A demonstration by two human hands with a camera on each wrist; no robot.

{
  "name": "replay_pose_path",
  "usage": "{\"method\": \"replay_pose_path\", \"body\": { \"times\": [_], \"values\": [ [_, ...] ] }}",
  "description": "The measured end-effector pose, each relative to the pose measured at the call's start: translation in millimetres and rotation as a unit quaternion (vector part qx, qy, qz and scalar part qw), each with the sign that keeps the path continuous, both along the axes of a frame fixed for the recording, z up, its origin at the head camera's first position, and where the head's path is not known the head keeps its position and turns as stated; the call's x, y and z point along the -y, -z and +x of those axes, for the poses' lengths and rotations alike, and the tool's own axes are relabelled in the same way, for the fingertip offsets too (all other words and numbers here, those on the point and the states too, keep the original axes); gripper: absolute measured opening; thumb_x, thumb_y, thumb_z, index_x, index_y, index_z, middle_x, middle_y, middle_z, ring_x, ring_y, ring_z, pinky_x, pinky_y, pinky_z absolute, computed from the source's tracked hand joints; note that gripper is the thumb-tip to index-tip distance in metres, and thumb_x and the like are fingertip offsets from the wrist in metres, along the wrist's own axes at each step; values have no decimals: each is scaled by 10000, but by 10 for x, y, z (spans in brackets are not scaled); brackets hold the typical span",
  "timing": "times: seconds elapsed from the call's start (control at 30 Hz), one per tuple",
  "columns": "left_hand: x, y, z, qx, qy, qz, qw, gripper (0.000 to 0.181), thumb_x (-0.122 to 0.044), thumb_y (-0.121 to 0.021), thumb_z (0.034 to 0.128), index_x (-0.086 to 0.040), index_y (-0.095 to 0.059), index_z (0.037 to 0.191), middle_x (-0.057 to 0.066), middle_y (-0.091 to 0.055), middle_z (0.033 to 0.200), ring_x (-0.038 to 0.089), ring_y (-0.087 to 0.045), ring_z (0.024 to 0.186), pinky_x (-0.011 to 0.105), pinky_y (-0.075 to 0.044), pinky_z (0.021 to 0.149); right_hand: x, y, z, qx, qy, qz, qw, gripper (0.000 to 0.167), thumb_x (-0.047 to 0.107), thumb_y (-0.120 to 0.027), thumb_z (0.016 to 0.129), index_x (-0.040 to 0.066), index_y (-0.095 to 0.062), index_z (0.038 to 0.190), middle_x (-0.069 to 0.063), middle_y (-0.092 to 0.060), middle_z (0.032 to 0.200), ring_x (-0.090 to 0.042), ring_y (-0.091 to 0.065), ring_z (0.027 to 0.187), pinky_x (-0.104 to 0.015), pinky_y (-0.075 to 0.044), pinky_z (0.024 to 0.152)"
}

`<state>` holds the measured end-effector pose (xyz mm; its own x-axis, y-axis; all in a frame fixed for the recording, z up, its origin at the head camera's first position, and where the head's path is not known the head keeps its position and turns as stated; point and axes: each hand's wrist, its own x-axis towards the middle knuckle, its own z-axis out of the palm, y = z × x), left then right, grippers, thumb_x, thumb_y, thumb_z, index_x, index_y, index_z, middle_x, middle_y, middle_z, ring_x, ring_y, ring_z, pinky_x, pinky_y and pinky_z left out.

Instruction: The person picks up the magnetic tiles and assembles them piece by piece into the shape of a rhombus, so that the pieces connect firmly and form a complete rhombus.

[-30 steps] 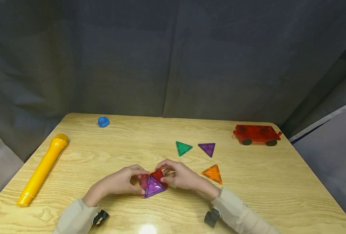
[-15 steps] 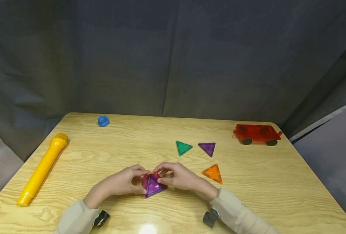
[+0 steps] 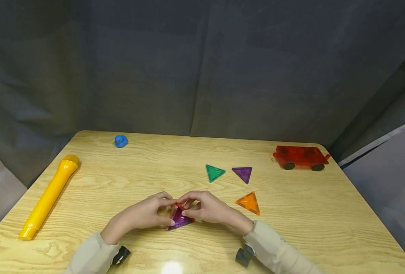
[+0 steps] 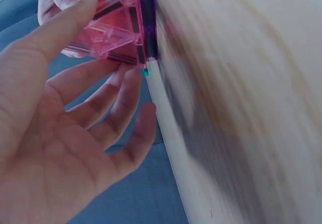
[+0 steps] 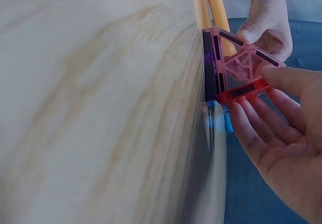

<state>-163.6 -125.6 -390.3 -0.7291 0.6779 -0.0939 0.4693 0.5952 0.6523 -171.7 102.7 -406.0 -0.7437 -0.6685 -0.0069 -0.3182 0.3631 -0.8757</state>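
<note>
Translucent triangular magnetic tiles lean together in a small pyramid low in the middle of the head view. A purple tile point(image 3: 179, 223) lies along its base on the table. Red and pink tiles rise from it; the pink tile point(image 4: 108, 35) faces the left palm, and a red tile point(image 5: 245, 90) slants toward the right hand. My left hand point(image 3: 147, 214) holds the left side between thumb and fingers. My right hand point(image 3: 207, 207) pinches the right side near the top. Fingers partly hide the tiles' meeting edges in the head view.
On the table lie a green triangle tile point(image 3: 215, 173), a purple triangle tile point(image 3: 243, 174) and an orange triangle tile point(image 3: 249, 203). A red wheeled car base point(image 3: 302, 156) stands back right. A blue duck point(image 3: 121, 141) and a yellow tube point(image 3: 50, 198) are at left.
Both hands have drawn closer together. The red and pink tiles, spread wider a second ago, have tilted inward and up over the purple tile. The loose things stay put.
</note>
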Motion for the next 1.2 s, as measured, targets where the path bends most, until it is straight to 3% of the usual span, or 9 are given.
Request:
{"method": "replay_pose_path", "body": {
  "times": [0.17,0.33,0.5,0.7,0.9,1.1,1.2],
  "values": [
    [3,6,-1,-14,-58,-22,10000,613,-312,-724,846,19,-532,1325,95,-546,1227,247,-534,1083,441,-469,903,-1,-15,4,-160,-6,67,9998,282,41,-645,895,34,-636,1176,-80,-658,1024,-127,-628,900,-198,-531,734],
    [10,12,-6,-24,-108,-44,9999,627,-334,-731,836,-19,-529,1338,80,-558,1180,208,-528,1009,391,-474,843,-18,-23,-15,-666,-105,235,9975,292,80,-656,896,53,-651,1187,-38,-650,964,-53,-569,820,-190,-508,713],
    [20,3,-6,-75,-222,-52,9997,613,-360,-737,822,-21,-561,1301,82,-559,1153,249,-511,1042,452,-464,878,-31,-23,-30,-952,-144,339,9948,294,98,-635,914,80,-661,1207,-24,-632,972,-38,-487,727,-185,-462,615],
    [17,9,-11,-199,-157,12,9997,588,-342,-742,822,-30,-571,1291,103,-563,1228,303,-492,1153,510,-418,972,-21,-5,-25,-1017,36,356,9942,273,69,-611,924,48,-644,1195,-20,-629,958,-78,-548,825,-206,-494,711],
    [27,9,-58,-450,177,152,9987,504,-236,-747,820,-37,-592,1256,97,-608,1226,274,-549,1129,439,-453,953,1,-7,-15,-685,241,271,9970,274,13,-610,907,47,-630,1178,-27,-643,988,-136,-594,912,-222,-506,794],
    [51,33,-78,98,262,406,9988,439,-155,-707,853,-71,-598,1270,69,-647,1183,185,-618,1033,306,-505,861,-37,-43,7,-564,253,261,9977,263,27,-602,918,47,-615,1180,-49,-657,1073,-169,-606,957,-259,-504,820],
    [61,42,-81,115,266,449,9986,427,-160,-701,856,-71,-605,1263,68,-658,1160,183,-628,1018,308,-512,852,-98,-74,7,-681,346,366,9964,234,68,-598,932,40,-625,1163,-52,-664,1062,-152,-599,918,-269,-499,791]
  ]
}}
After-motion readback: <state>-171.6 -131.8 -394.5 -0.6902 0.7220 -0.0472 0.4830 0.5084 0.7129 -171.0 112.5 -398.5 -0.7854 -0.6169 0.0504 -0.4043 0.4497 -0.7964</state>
